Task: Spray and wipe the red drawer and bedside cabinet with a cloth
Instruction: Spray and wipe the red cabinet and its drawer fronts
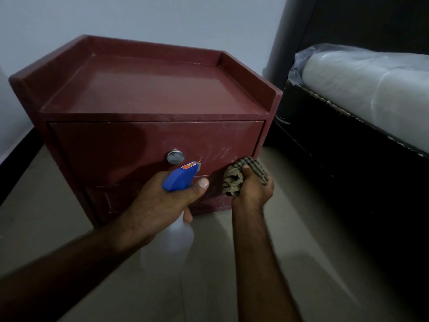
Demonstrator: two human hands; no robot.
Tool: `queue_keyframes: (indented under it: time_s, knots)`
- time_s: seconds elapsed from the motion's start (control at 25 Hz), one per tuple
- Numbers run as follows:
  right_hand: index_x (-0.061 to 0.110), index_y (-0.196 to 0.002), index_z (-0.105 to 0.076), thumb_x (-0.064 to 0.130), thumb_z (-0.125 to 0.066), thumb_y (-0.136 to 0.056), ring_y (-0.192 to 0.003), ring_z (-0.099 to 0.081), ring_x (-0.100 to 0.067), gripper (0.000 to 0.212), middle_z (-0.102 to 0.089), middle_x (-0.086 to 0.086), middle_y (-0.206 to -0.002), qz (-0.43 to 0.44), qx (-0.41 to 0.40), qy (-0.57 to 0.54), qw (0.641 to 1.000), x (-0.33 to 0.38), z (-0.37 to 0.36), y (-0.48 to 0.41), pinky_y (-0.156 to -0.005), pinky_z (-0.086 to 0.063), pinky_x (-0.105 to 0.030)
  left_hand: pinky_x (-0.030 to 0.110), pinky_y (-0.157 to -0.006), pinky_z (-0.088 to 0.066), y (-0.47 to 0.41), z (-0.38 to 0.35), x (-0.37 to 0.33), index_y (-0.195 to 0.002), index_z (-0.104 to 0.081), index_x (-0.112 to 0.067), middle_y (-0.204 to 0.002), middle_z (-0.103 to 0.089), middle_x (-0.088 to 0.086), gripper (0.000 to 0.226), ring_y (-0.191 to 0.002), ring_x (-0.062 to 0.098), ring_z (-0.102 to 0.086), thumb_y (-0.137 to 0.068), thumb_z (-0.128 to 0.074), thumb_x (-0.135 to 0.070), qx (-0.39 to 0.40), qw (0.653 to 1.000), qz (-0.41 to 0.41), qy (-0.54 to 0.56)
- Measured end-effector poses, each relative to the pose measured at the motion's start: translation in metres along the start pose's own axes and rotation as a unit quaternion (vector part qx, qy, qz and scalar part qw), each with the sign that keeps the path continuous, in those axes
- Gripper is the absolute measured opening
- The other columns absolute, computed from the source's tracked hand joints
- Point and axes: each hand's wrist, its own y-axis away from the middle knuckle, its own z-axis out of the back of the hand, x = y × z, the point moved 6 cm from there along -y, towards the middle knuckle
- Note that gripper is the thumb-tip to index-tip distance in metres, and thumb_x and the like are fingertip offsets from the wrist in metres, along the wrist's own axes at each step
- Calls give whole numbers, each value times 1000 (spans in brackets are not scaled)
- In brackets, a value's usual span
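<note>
Two grips: left hand (160, 201) holds spray bottle (177, 181), label (188, 166) unreadable; right hand (254, 188) clutches cloth (233, 180) by red drawer (111, 147).

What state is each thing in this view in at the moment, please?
Red drawer, closed, pale streaks on its front right of the knob.
Spray bottle, held in the left hand, nozzle pointing at the drawer front.
Checked cloth, bunched up in the right hand, by the drawer's lower right corner.
Bedside cabinet, upright.
Mattress, wrapped in clear plastic.
</note>
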Motion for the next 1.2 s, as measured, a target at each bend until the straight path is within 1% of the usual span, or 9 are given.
queue_keyframes:
  time_s: [0.2,0.32,0.4,0.48,0.64,0.76,0.96,1.08,1.2]
  knots:
    - [12,-139,-57,1,-83,-77,-88,-78,-27,69,-74,-15,-115,20,43,-53,997,10,-19,3,-70,-66,-40,50,-89,-54,-3,1,6,-88,-66,-8,-60,-69,16,53,-76,37,-72,-88,-64,-61,3,1000,-3,-15]
    - [16,-142,-55,1,-84,-78,-85,-79,-25,71,-73,-12,-114,14,31,-52,998,2,-9,6,-70,-66,-38,40,-85,-53,-3,0,8,-107,-68,-11,-60,-70,15,60,-83,31,-75,-83,-62,-67,3,1000,-4,-13]
    - [17,-145,-52,1,-83,-80,-91,-77,-27,74,-71,-12,-119,1,6,-25,1000,-9,1,6,-77,-66,-43,36,-84,-52,-3,0,8,-115,-67,-15,-60,-70,15,64,-86,31,-75,-81,-61,-68,5,1000,-3,-9]
    - [18,-147,-51,3,-83,-81,-95,-75,-27,75,-69,-12,-122,-10,-9,-9,1000,-14,2,7,-84,-65,-47,36,-84,-52,-3,0,9,-109,-68,-13,-60,-69,15,59,-83,34,-74,-83,-62,-66,4,1000,-9,-1]
    - [24,-147,-48,6,-85,-77,-89,-77,-23,82,-69,-8,-118,5,16,-44,999,-6,-14,12,-78,-66,-44,34,-84,-51,-3,0,12,-99,-69,-7,-60,-69,16,57,-84,35,-73,-87,-62,-63,8,1000,-9,-2]
    - [25,-147,-47,7,-87,-75,-89,-78,-20,84,-71,-7,-117,21,32,-57,998,-4,-15,14,-76,-66,-41,27,-80,-49,-4,1,13,-102,-68,-7,-62,-70,16,60,-86,31,-74,-85,-62,-65,5,1000,-3,-2]
    - [20,-149,-47,2,-82,-81,-97,-74,-27,80,-68,-11,-123,-15,-8,-16,1000,-31,4,18,-86,-64,-48,34,-85,-50,-4,5,11,-119,-64,-11,-61,-70,16,69,-90,33,-75,-80,-61,-69,2,1000,1,9]
    - [20,-139,-54,3,-84,-77,-94,-77,-27,71,-72,-11,-118,3,17,-32,999,-30,-9,24,-81,-65,-47,34,-84,-49,-5,9,15,-107,-67,-10,-62,-70,17,59,-90,33,-76,-85,-63,-65,1,1000,9,13]
    - [20,-133,-60,7,-87,-69,-87,-79,-23,70,-78,-7,-107,33,58,-66,996,-21,-24,30,-74,-66,-41,36,-84,-51,-4,12,17,-100,-66,-4,-61,-69,18,59,-89,34,-75,-88,-64,-61,1,1000,5,10]
